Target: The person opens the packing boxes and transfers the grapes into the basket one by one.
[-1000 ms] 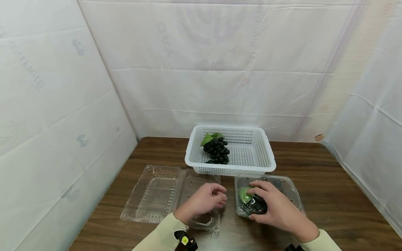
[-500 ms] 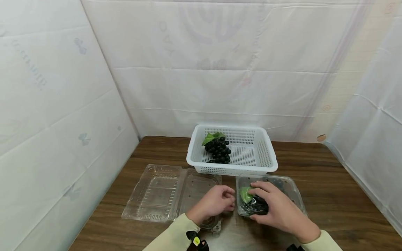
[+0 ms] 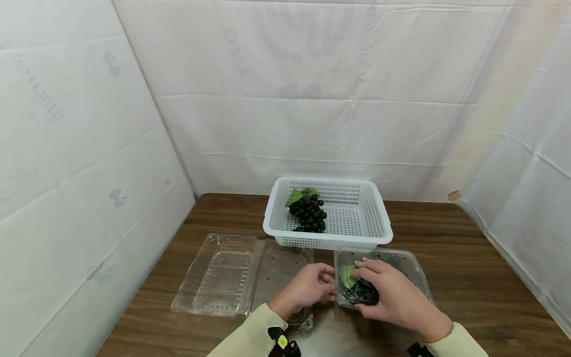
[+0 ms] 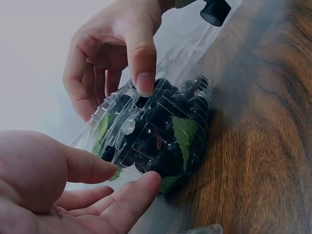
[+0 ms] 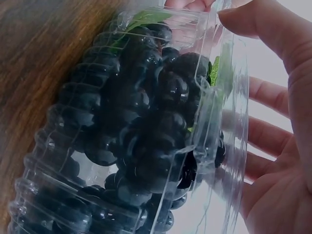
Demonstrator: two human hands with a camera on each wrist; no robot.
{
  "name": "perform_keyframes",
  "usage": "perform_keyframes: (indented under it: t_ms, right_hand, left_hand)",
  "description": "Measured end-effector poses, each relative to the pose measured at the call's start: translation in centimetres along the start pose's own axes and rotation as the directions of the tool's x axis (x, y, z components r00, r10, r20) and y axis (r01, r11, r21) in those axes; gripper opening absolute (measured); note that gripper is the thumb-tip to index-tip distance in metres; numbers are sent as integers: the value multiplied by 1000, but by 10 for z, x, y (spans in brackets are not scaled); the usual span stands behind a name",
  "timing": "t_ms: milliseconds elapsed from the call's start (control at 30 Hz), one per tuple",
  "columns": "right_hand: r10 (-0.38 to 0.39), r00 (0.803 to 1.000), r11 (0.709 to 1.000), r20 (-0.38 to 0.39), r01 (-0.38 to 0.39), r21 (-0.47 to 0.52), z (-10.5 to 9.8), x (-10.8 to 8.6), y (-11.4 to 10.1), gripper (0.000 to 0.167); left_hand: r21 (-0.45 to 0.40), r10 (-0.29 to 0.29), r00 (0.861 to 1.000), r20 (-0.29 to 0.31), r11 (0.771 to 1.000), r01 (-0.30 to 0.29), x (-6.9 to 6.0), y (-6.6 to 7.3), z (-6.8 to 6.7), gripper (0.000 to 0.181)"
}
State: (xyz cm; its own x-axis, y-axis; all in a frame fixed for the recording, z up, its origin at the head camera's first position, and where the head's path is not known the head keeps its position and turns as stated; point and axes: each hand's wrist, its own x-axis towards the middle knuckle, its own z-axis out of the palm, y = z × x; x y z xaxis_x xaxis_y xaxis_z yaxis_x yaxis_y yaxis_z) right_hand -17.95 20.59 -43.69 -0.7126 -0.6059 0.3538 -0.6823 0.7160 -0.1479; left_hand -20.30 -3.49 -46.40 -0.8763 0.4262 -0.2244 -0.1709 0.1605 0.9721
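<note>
A clear plastic clamshell stands at the right with dark grapes and a green leaf inside. Its lid lies over the base. Spread across the lid, my right hand holds the box with curved fingers, its thumb on the front rim. My left hand is at the box's left side. In the left wrist view, the left thumb and index finger stand apart around a corner of the box; whether they touch it I cannot tell. The right thumb presses near the lid seam in that view.
A second clear clamshell lies unfolded on the left, partly under the left forearm. Behind both boxes stands a white perforated basket holding a dark grape bunch with leaves. White sheeting surrounds the brown wooden table.
My left hand has moved right, from over the unfolded clamshell to the left edge of the filled one. The right hand has stayed on the filled clamshell.
</note>
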Motion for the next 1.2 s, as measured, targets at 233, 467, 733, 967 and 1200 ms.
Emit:
perform_keyframes:
  t_ms: [233, 467, 733, 967, 1200]
  right_hand:
    - [-11, 1000, 1000, 21, 11, -11, -1, 4, -3, 55]
    - [4, 1000, 1000, 31, -3, -16, -2, 6, -2, 55]
    - [-27, 1000, 999, 14, 28, -45, -1, 6, -2, 54]
    - [-37, 997, 995, 75, 43, -88, -4, 9, -12, 55]
    - [-55, 990, 988, 128, 73, -137, -2, 12, -17, 53]
  left_hand:
    - [-70, -20, 999, 42, 997, 23, 2, -2, -5, 40]
    - [-116, -33, 997, 74, 992, 41, 5, -2, -10, 41]
    - [-111, -36, 996, 83, 993, 45, 4, 2, -8, 43]
    - [-81, -38, 997, 63, 996, 43, 3, 3, -3, 43]
    - [-55, -44, 999, 30, 997, 46, 4, -1, 1, 43]
